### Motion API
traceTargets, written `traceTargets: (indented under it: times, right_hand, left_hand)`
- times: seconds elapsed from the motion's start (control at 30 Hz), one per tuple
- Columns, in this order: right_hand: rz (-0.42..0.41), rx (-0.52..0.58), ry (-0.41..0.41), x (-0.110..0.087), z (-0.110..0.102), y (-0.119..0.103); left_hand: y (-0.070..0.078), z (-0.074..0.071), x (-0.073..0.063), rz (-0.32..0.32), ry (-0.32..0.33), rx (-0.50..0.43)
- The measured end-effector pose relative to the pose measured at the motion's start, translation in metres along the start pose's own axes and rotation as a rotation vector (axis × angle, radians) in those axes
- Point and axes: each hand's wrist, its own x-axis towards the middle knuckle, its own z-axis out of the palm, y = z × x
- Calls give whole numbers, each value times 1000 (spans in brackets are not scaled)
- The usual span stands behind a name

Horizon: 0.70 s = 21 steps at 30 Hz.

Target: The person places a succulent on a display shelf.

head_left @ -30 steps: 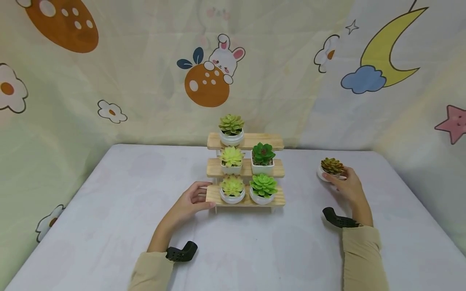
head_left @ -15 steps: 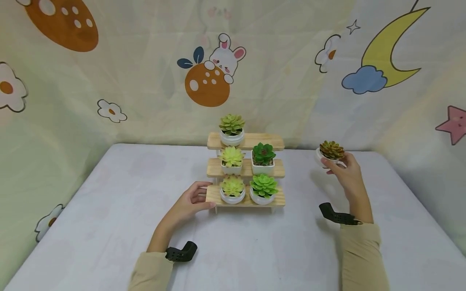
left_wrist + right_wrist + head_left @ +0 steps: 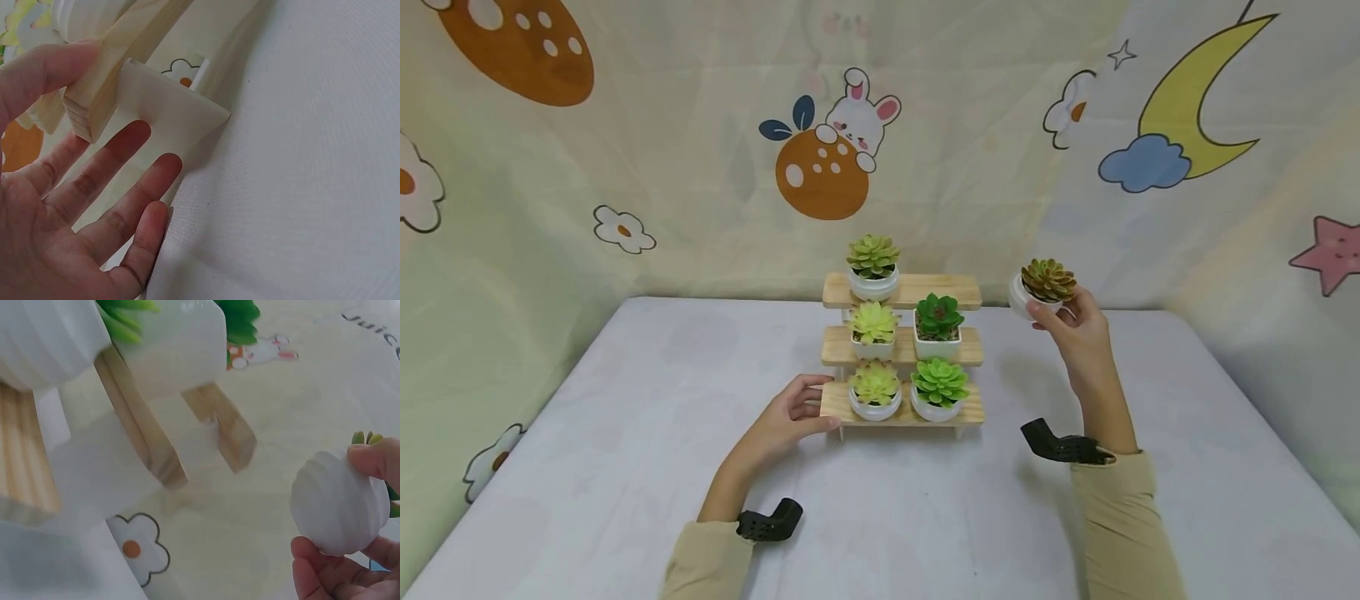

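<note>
A three-tier wooden plant stand (image 3: 831,404) stands at the table's middle, bearing several small succulents in white pots. My left hand (image 3: 793,414) pinches the left end of its lowest board (image 3: 94,94), thumb on top and index finger at the edge; the other fingers are spread beside the white side support (image 3: 165,100). To the right of the top tier, my right hand (image 3: 1081,329) holds up a brownish succulent (image 3: 1048,280) in the air. Its round white pot (image 3: 337,503) sits between thumb and fingers in the right wrist view, apart from the stand.
On the top board (image 3: 936,290), a light green succulent (image 3: 873,257) stands at the left, with bare wood to its right. The two lower boards carry two pots each. A patterned cloth backdrop (image 3: 715,167) rises behind the white-covered table (image 3: 880,517).
My right hand has lifted the brownish succulent off the table and carried it up and leftward, closer to the stand's top tier. My left hand keeps its place on the lowest board.
</note>
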Motion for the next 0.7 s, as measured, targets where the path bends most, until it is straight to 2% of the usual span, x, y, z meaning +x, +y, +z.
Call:
traceTargets:
  times: [0.3, 0.47, 0.7]
  right_hand:
    - [-10, 50, -7, -5, 27, -7]
    - [-26, 21, -11, -7, 38, -6]
    - [-11, 24, 41, -8, 44, -5]
  left_hand:
    - [0, -1, 0, -2, 1, 0]
    - [0, 0, 1, -3, 2, 1]
    - [-2, 0, 1, -8, 3, -1]
